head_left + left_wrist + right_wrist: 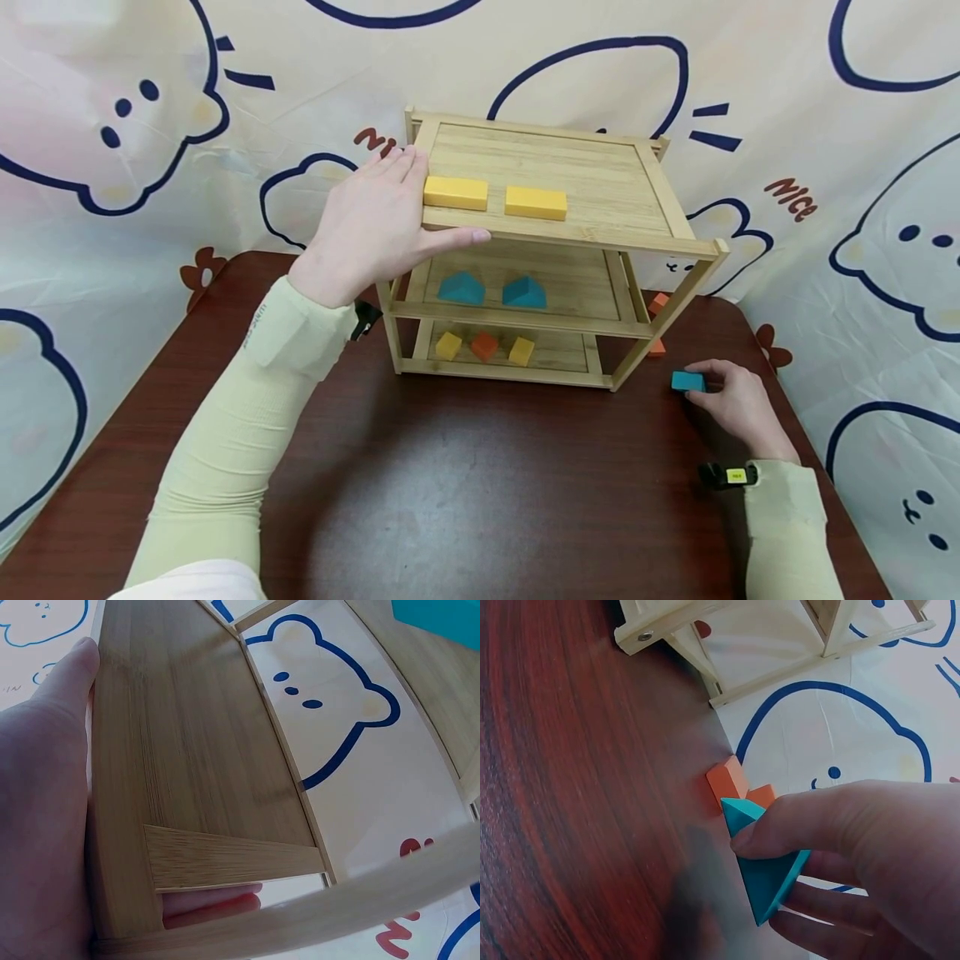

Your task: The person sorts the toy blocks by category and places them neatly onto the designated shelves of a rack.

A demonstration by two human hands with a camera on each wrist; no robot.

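The blue block (pixel 687 382) is pinched in the right hand (pixel 738 404), between thumb and fingers, right of the shelf (pixel 570 162). It is probably light, hard and smooth, best held by its flat sides. The left hand (pixel 371 221), fingers nearly straight, is laid on the shelf's corner.

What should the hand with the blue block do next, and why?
Probably the right hand should lift the blue block toward the middle shelf, to the right of the two blue blocks there. It holds that block, those two match its color, and bare board shows beside them. The left hand rests on the rack at its top left, which may steady it.
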